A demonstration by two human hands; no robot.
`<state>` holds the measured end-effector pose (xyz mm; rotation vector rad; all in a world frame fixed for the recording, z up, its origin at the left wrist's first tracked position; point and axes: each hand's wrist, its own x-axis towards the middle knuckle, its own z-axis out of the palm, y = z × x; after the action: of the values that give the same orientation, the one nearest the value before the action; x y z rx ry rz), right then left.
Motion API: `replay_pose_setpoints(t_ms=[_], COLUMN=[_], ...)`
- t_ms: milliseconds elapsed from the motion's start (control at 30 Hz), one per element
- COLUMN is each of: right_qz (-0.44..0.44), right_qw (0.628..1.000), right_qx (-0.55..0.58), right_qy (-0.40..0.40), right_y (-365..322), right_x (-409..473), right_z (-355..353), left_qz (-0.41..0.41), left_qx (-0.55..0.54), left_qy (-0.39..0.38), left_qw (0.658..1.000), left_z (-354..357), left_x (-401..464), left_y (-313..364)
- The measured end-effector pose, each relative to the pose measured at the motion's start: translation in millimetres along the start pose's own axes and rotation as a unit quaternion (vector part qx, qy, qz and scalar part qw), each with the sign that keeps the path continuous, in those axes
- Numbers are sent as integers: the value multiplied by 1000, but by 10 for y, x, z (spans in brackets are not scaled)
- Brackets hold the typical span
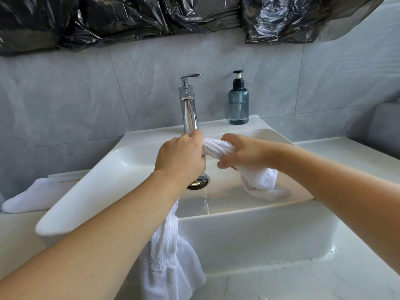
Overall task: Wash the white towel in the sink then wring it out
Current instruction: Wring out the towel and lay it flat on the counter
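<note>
The white towel (216, 147) is stretched into a twisted roll over the white sink (134, 169). My left hand (181, 156) grips its left part and my right hand (242, 152) grips its right part. One loose end hangs below my right hand onto the basin floor. The other end hangs under my left forearm, down over the sink's front edge. A thin trickle of water falls near the chrome drain plug (198, 182). The chrome faucet (189, 105) stands just behind my left hand.
A blue-grey soap pump bottle (238, 100) stands on the sink's back right ledge. A white sock-like cloth (32, 198) lies on the counter at the left. The marbled countertop (303, 282) runs in front. Black plastic sheeting (151, 16) hangs above on the wall.
</note>
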<state>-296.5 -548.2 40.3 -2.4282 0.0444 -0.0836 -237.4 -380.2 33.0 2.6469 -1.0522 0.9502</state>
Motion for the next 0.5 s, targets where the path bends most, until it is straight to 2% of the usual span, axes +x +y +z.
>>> replay_pose_setpoints(t_ms=[100, 133, 200, 300, 400, 433, 500], right_qz=[79, 71, 35, 25, 31, 23, 3], right_qw=[974, 967, 972, 996, 997, 997, 1000], right_qx=[186, 206, 176, 43, -73, -65, 26], right_qy=[-104, -133, -149, -80, 18, 24, -3], right_y=[86, 120, 150, 81, 27, 17, 26], right_x=[-15, -23, -36, -72, -44, -50, -70], right_z=[-110, -140, -170, -143, -74, -60, -63], left_qz=[-22, -27, -20, 19, 48, 50, 48], left_qx=[22, 21, 16, 11, 2, -2, -13], left_qy=[-7, -4, 3, 18, 41, 48, 53], left_qw=[1000, 999, 1000, 1000, 998, 998, 997], left_z=[19, 23, 25, 13, -5, -4, -6], left_x=[13, 12, -1, -18, -6, -4, -8], left_y=[-44, -73, -112, -68, 7, 15, 6])
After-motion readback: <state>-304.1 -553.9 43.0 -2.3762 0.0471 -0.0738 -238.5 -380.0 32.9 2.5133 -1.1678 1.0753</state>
